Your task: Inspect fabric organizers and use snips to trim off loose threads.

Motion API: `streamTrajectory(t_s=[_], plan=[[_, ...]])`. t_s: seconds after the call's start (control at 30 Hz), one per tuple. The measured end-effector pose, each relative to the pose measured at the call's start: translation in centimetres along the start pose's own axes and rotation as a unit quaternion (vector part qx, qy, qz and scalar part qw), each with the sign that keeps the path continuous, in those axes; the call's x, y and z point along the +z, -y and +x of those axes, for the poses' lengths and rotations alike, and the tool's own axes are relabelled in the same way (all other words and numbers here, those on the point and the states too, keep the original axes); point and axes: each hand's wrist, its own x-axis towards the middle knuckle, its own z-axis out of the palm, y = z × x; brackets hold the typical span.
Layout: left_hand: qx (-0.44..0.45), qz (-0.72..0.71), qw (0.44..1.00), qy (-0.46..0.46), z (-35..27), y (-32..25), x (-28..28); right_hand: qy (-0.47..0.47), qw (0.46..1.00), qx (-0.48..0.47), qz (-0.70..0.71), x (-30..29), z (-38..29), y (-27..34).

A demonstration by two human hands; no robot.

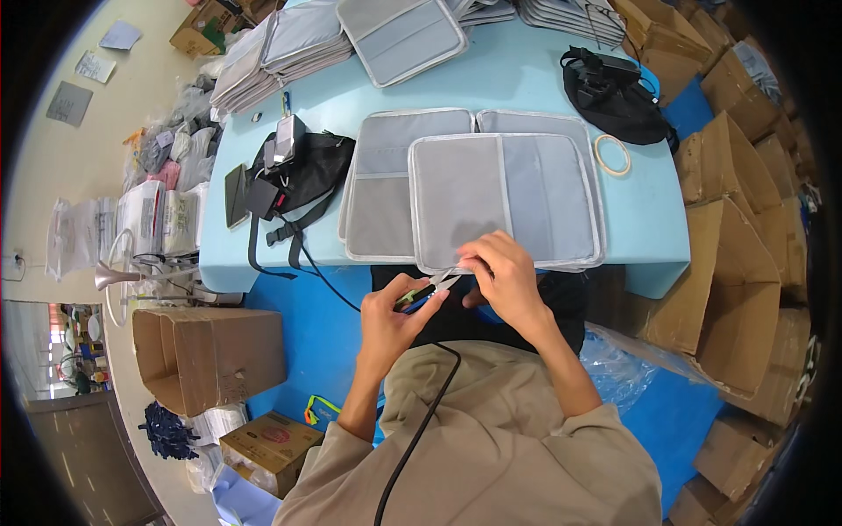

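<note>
My left hand (pixel 393 314) grips small thread snips (pixel 431 292) with green and blue on the handles. Their pointed metal blades are apart, close to the near edge of a grey fabric panel (pixel 460 191). Thumb and fingers of my right hand (pixel 506 276) pinch at that same edge, just beside the blade tips. Any thread between those fingertips is too small to make out. The panel has white-grey piped edges and a seam dividing it, and it lies over other grey panels (pixel 381 210) near the table's front.
More panels are stacked (pixel 306 49) along the light blue table's (pixel 513 72) back. Black bags with devices lie left (pixel 322 158) and right (pixel 618 112), beside a tape ring (pixel 612 155) and a phone (pixel 236 196). A black cable (pixel 421 434) crosses my shirt. Cardboard boxes (pixel 710 283) crowd the right.
</note>
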Motion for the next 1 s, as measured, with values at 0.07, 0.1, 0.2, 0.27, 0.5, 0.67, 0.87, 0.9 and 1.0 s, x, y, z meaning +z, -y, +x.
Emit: streamTrajectory(t_s=[0.07,0.1,0.2,0.27,0.5,0.67,0.87,0.9,1.0], plan=[[0.007,0.018,1.000,0.002,0.1,0.1,0.2,0.003,1.000,-0.006,-0.005,-0.2,0.1,0.2],[0.007,0.019,1.000,0.003,0.2,0.0,0.2,0.005,1.000,-0.012,-0.009,-0.2,0.1,0.2],[0.008,0.051,0.999,0.008,0.3,-0.3,0.0,0.019,1.000,-0.001,-0.016,-0.3,0.1,-0.1],[-0.021,0.054,0.998,0.018,0.3,-0.3,-0.2,0.018,1.000,0.002,-0.001,-0.8,0.0,0.1],[-0.021,0.034,0.999,0.013,0.4,-0.3,-0.1,0.031,0.994,-0.085,-0.060,-1.0,-0.3,-0.2],[0.001,0.037,0.999,0.010,0.3,0.0,-0.1,0.033,0.988,-0.118,-0.091,-1.1,-0.7,0.1],[-0.013,0.025,1.000,0.010,0.3,-0.3,0.1,0.003,0.986,-0.126,-0.110,-0.6,-0.8,-0.1],[-0.013,0.026,1.000,0.010,0.3,-0.3,0.1,-0.006,0.985,-0.138,-0.108,-0.4,-0.7,-0.2],[-0.005,0.036,0.999,0.010,0.3,-0.3,0.2,0.002,0.990,-0.114,-0.085,-0.2,-0.8,-0.2]])
